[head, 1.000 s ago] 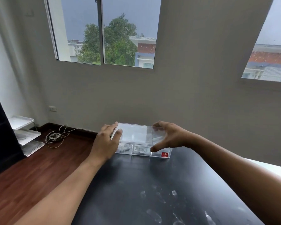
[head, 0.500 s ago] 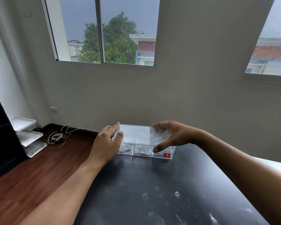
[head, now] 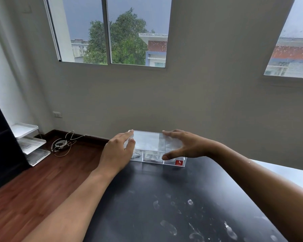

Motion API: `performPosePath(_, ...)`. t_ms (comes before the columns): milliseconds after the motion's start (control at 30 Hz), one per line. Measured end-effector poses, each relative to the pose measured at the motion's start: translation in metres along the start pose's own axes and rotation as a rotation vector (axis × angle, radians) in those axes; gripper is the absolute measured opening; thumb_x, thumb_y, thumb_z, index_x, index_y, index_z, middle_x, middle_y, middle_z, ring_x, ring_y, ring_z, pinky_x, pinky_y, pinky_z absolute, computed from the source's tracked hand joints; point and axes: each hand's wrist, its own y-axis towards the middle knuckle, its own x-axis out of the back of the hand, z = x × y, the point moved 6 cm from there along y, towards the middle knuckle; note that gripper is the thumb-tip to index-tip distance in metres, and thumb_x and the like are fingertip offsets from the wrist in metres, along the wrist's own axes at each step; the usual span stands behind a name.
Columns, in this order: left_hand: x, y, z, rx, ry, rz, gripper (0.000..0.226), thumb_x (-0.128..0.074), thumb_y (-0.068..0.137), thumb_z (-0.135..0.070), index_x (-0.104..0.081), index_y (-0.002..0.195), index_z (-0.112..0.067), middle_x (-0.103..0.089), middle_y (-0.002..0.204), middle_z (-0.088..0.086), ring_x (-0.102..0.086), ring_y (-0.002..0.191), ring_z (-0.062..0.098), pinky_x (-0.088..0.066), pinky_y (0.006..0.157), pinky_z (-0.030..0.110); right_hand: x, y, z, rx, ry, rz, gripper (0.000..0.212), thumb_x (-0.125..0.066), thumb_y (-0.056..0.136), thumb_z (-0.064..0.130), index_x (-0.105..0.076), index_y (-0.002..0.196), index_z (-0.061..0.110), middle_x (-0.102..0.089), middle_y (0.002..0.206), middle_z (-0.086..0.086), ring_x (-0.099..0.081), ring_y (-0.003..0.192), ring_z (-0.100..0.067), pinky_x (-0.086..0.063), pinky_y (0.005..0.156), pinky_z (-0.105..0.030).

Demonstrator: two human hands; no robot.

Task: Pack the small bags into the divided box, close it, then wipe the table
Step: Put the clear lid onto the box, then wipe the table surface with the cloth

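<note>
Mid-frame at the table's [head: 147, 198] far edge, the left hand [head: 116, 152] and right hand [head: 184, 147], fingers spread, grip the lid [head: 148, 141] ends above the box [head: 173, 162].

Divided box [head: 157, 158] is sitting mid-frame at the table's [head: 147, 206] far edge, lid [head: 148, 141] tilting over it, left hand [head: 116, 152] and right hand [head: 184, 145] flanking the lid. Smudges [head: 168, 227] are lying lower right.

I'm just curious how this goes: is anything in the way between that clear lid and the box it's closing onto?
Nothing visible. Both hands, left and right, hold the lid by its ends, tilted just above the box. The bags seem to lie low inside the compartments.
</note>
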Motion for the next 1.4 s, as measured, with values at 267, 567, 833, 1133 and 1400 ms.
performPosePath(267, -0.007, -0.004, 0.003, 0.019, -0.034, 0.092, 0.054, -0.039, 0.098, -0.04, -0.055, 0.145, -0.018, -0.054, 0.149, 0.0, -0.049, 0.138, 0.013, -0.033, 0.109, 0.021, -0.016, -0.007, 0.007, 0.02, -0.198, -0.017, 0.092, -0.048, 0.079, 0.089, -0.014, 0.158, 0.055, -0.037, 0.15, 0.005, -0.03, 0.142, -0.022, -0.022, 0.123, -0.041)
performPosePath(567, 0.004, -0.017, -0.003, 0.051, 0.061, -0.009, 0.054, -0.034, 0.094, -0.051, -0.064, 0.133, -0.029, -0.059, 0.141, -0.002, -0.051, 0.134, 0.018, -0.039, 0.107, 0.047, -0.018, -0.02, 0.02, 0.023, -0.281, -0.096, 0.082, -0.043, 0.085, 0.087, -0.022, 0.157, 0.054, -0.035, 0.159, -0.003, -0.03, 0.146, -0.029, -0.021, 0.123, -0.044)
performPosePath(833, 0.011, -0.056, -0.069, -0.168, 0.277, -0.128, 0.036, -0.038, 0.1, -0.043, -0.069, 0.117, -0.034, -0.058, 0.139, -0.007, -0.054, 0.129, 0.015, -0.028, 0.104, 0.048, -0.011, -0.066, 0.032, 0.023, -0.469, -0.292, 0.064, -0.037, 0.102, 0.065, -0.037, 0.157, 0.034, -0.035, 0.164, -0.009, -0.035, 0.149, -0.031, -0.015, 0.127, -0.045)
performPosePath(1133, -0.039, -0.1, -0.206, -0.462, 0.121, 0.013, 0.027, -0.042, 0.102, -0.045, -0.066, 0.111, -0.038, -0.063, 0.125, -0.019, -0.054, 0.122, -0.001, -0.03, 0.102, 0.042, 0.035, -0.188, -0.026, -0.187, -0.513, -0.408, 0.038, -0.05, 0.102, 0.025, -0.058, 0.14, 0.024, -0.064, 0.138, -0.001, -0.065, 0.12, -0.027, -0.046, 0.103, -0.039)
performPosePath(1400, -0.111, -0.164, -0.353, -0.662, -0.095, 0.238, 0.035, -0.043, 0.099, -0.055, -0.063, 0.119, -0.036, -0.06, 0.128, -0.015, -0.059, 0.118, 0.008, -0.032, 0.099, 0.045, 0.076, -0.363, -0.125, -0.512, -0.405, -0.356, 0.036, -0.062, 0.098, 0.036, -0.059, 0.133, 0.045, -0.066, 0.136, 0.018, -0.067, 0.117, -0.016, -0.053, 0.097, -0.041)
